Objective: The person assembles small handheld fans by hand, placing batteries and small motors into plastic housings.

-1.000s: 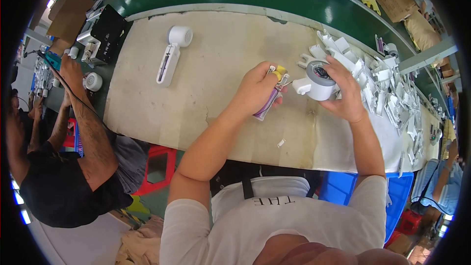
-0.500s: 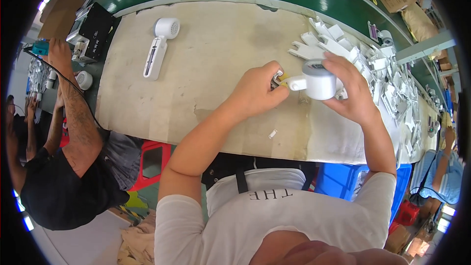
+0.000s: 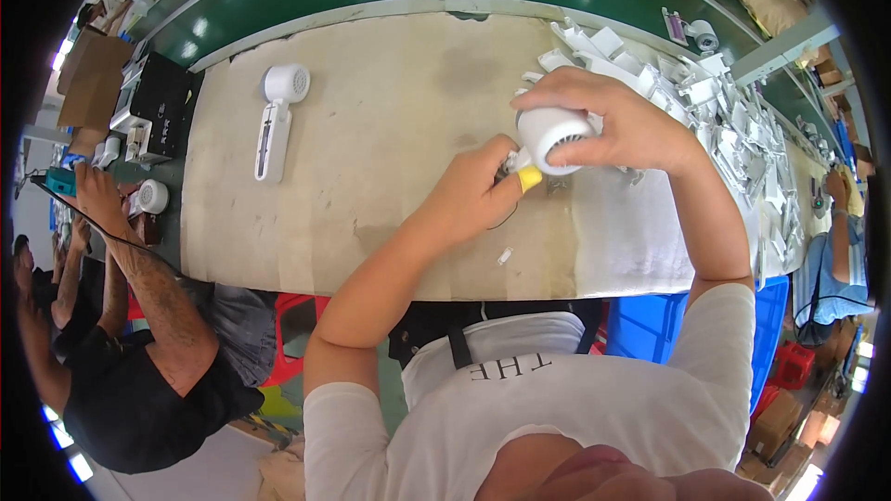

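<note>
My right hand (image 3: 626, 121) wraps around the round white head of a handheld fan (image 3: 557, 134), its slotted grille tilted toward me. At the fan's narrow neck, the fingers of my left hand (image 3: 469, 190) are closed on its lower end, with something small and metallic partly showing between them. A yellow cover (image 3: 529, 178) sits at my left thumb tip. Below that hand a thin dark wire (image 3: 506, 217) shows. Another white handheld fan (image 3: 272, 134), with a long slotted handle, lies at the left of the table.
White plastic parts (image 3: 710, 121) are heaped along the table's right side. A small white piece (image 3: 505, 256) lies near the front edge of the table (image 3: 371, 111). At the left, a co-worker (image 3: 153, 380) works beside a black machine (image 3: 158, 107). A blue bin (image 3: 640, 327) stands under the right front edge.
My right hand has turned the fan head so its grille now faces toward me, and has shifted left. My left hand stays at the neck, slightly lower. The whole view has shifted a little.
</note>
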The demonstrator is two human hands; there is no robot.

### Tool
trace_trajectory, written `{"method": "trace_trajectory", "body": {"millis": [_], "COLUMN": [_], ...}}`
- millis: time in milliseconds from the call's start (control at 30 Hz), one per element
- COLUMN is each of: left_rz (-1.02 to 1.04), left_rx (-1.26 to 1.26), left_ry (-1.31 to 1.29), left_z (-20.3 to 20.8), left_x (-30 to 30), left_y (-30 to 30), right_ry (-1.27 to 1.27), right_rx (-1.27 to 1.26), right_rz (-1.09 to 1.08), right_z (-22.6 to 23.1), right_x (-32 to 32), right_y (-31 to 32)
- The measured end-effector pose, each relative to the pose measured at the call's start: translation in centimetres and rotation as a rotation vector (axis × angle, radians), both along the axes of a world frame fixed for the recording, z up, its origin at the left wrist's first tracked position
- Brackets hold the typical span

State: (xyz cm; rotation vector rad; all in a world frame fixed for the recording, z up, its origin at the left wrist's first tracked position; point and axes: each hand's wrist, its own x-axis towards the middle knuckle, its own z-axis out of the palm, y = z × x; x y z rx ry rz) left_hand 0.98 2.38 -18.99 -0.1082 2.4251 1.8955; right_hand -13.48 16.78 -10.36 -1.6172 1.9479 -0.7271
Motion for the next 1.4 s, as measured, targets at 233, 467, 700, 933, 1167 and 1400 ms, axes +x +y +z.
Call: {"method": "trace_trajectory", "body": {"millis": [233,467,700,933,1167,1400], "left_rz": [0.087,0.336,0.372,0.372,0.404,0.319], "left_rx": [0.689,0.777,0.561,0.709,0.892,1.066], "left_ry": [-0.05,0.212,0.335,0.327,0.342,0.281], "left_z": [-0.4,-1.3,-0.4,0.4,0.1,-0.9], "left_x": [-0.5,-1.2,-0.7,-0.6,-0.4,-1.5], "left_y": [-1.3,-1.7,-0.7,-1.5,-2.9,-3.0], "right_ry": [-0.42,0.342,0.316,-0.025,0.831,0.782], "right_rx": [-0.399,-0.301,-0.371,-0.337,-0.087,-0.023], "right_rz": [-0.469,-0.392,-0.416,-0.719,-0.735,-0.446], "right_z": [-4.7,-5.0,-5.7,-6.4,-5.8,-5.6], "right_x": [0.5,7.5,6.0,1.7,-0.2,-0.3], "right_y": [-1.3,-1.3,-0.4,5.3,11.1,12.9]}}
